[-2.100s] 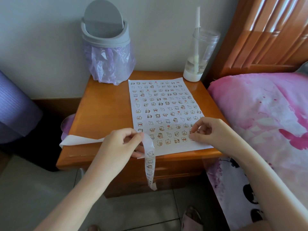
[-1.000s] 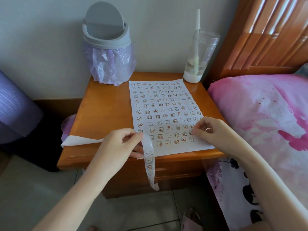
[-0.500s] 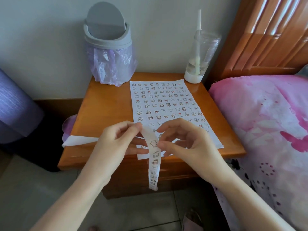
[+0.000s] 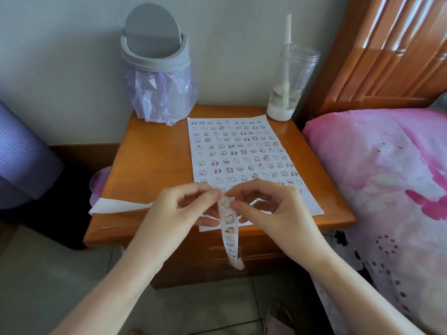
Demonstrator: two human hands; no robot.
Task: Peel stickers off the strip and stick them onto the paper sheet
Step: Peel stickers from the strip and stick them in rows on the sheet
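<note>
A white paper sheet [image 4: 238, 151] covered with several rows of small cartoon stickers lies on the wooden nightstand [image 4: 150, 160]. My left hand [image 4: 179, 209] pinches the top of a narrow sticker strip [image 4: 229, 228], which hangs down past the nightstand's front edge. My right hand [image 4: 271, 209] is at the strip's right side, thumb and forefinger pinching at the top sticker. Both hands hover over the sheet's near end and hide its lowest rows.
A grey swing-lid bin [image 4: 157, 66] with a purple bag stands at the back left, a clear cup with a straw [image 4: 290, 85] at the back right. Spent white backing strip [image 4: 116, 205] trails off the left edge. A pink bed [image 4: 387, 177] borders the right.
My right hand left the sheet's lower right corner and came leftward to the strip, where it now pinches at the top sticker. My left hand raised the strip slightly.
</note>
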